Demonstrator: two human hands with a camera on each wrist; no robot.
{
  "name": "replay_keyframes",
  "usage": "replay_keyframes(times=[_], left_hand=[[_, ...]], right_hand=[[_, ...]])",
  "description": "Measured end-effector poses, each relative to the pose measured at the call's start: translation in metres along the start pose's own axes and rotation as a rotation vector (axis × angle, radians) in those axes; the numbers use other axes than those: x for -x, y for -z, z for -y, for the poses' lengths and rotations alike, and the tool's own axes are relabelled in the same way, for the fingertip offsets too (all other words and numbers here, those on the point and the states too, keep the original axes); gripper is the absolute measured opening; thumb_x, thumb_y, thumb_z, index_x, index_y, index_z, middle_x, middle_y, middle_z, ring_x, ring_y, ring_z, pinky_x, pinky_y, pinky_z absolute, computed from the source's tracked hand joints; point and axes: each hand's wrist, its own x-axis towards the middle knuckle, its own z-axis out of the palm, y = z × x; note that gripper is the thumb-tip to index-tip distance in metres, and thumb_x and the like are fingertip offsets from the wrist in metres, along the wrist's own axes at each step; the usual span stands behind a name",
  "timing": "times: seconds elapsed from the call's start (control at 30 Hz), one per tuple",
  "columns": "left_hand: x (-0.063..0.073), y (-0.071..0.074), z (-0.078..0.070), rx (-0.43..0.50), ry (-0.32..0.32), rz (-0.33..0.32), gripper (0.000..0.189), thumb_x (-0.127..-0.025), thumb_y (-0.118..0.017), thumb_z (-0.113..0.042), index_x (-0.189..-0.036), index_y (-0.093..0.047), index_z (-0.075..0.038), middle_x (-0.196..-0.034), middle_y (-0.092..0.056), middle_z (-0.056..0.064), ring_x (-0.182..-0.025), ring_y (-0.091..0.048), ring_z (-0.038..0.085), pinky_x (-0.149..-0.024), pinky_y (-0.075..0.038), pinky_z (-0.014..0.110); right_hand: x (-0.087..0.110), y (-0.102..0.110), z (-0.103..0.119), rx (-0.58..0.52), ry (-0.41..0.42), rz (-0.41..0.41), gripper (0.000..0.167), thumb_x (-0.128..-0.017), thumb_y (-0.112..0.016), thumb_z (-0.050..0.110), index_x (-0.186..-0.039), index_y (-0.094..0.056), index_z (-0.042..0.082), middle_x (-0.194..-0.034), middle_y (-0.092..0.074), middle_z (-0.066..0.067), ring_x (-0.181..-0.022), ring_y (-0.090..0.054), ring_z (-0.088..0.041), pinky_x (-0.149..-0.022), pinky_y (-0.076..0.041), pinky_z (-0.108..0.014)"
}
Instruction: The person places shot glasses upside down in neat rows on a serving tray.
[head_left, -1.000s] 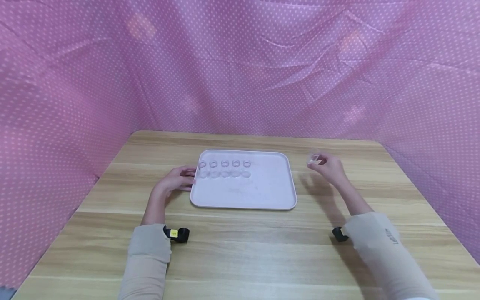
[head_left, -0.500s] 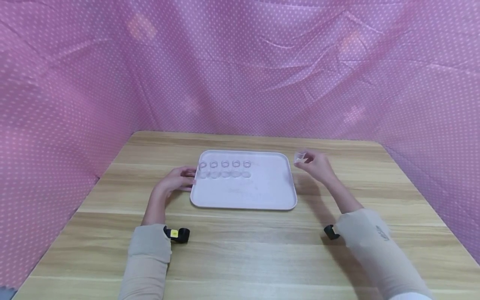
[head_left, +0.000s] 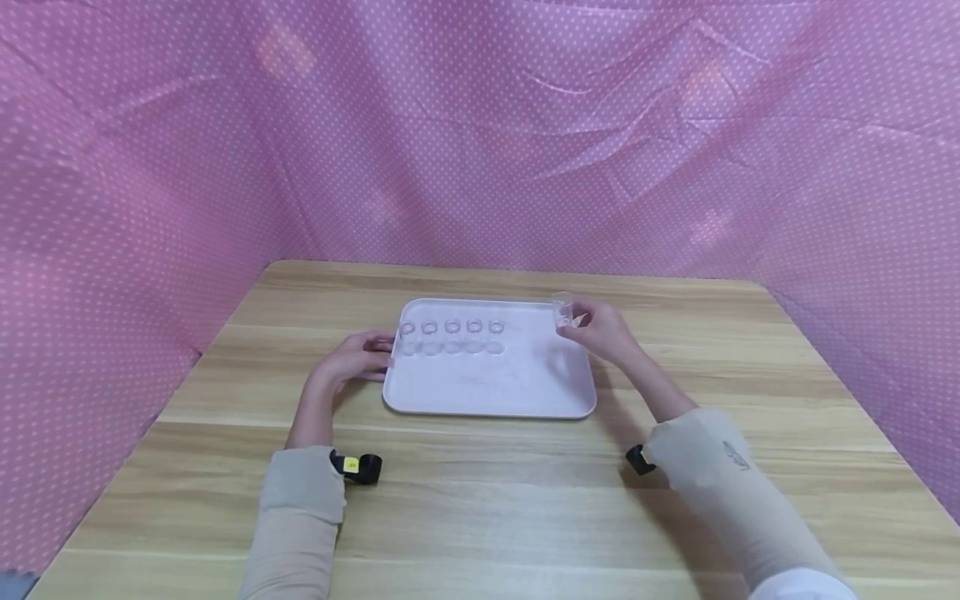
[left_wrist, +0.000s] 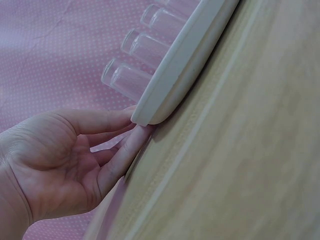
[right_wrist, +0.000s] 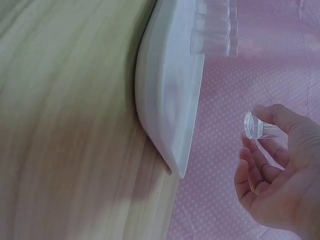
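Note:
A white rectangular tray [head_left: 480, 390] lies on the wooden table, with several small clear glasses [head_left: 452, 337] standing in a row across its back left half. My left hand [head_left: 351, 359] is at the tray's left edge; the left wrist view shows its thumb and fingertips pinching the rim [left_wrist: 165, 75]. Above the tray's back right corner, my right hand [head_left: 603, 334] holds another small clear glass [head_left: 562, 310]. In the right wrist view this glass [right_wrist: 256, 127] sits between the thumb and the fingers, its thick base toward the tray side.
The wooden table [head_left: 480, 500] extends around the tray on all sides. A pink dotted cloth [head_left: 480, 150] hangs behind the table and along both sides. Bare tray surface lies right of the row and in front of it.
My right hand has moved left with the glass, from over the table right of the tray to above its back right corner. The left hand stays at the tray's edge.

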Motion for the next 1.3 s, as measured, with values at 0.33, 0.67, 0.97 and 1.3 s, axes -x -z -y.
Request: replay_keyframes(times=[0.33,0.67,0.97,1.3], left_hand=[[0.0,-0.001,-0.002,0.004,0.012,-0.003,0.059,-0.086,-0.057,0.002,-0.14,-0.032,0.001,-0.134,-0.037,0.022,-0.114,-0.045,0.036,-0.081,-0.053,0.033],[0.001,-0.001,-0.002,0.006,0.009,0.005,0.058,-0.087,-0.057,0.002,-0.139,-0.032,0.002,-0.133,-0.038,0.023,-0.114,-0.045,0.036,-0.082,-0.052,0.033],[0.001,-0.002,0.0,-0.002,-0.005,0.012,0.058,-0.087,-0.057,0.002,-0.139,-0.031,0.004,-0.133,-0.037,0.025,-0.113,-0.046,0.036,-0.082,-0.052,0.034],[-0.001,-0.001,-0.001,-0.005,0.005,0.005,0.058,-0.087,-0.057,0.001,-0.139,-0.032,0.002,-0.133,-0.038,0.023,-0.114,-0.045,0.036,-0.082,-0.052,0.033]], right_hand=[[-0.002,-0.006,0.004,0.04,0.069,0.015,0.031,-0.079,-0.07,0.018,-0.104,-0.064,0.002,-0.095,-0.062,-0.012,-0.078,-0.053,-0.022,-0.06,-0.045,-0.028],[0.0,-0.006,0.005,0.056,0.068,0.015,0.03,-0.079,-0.071,0.02,-0.103,-0.066,0.002,-0.092,-0.061,-0.009,-0.077,-0.053,-0.021,-0.06,-0.046,-0.029],[-0.001,-0.009,0.007,0.011,0.014,-0.049,0.029,-0.079,-0.071,0.019,-0.102,-0.067,0.001,-0.081,-0.06,-0.007,-0.06,-0.046,-0.015,-0.044,-0.036,-0.02],[-0.005,-0.019,0.006,-0.065,0.074,-0.102,0.027,-0.081,-0.07,0.017,-0.104,-0.067,0.002,-0.085,-0.063,-0.013,-0.063,-0.053,-0.02,-0.047,-0.042,-0.021]])
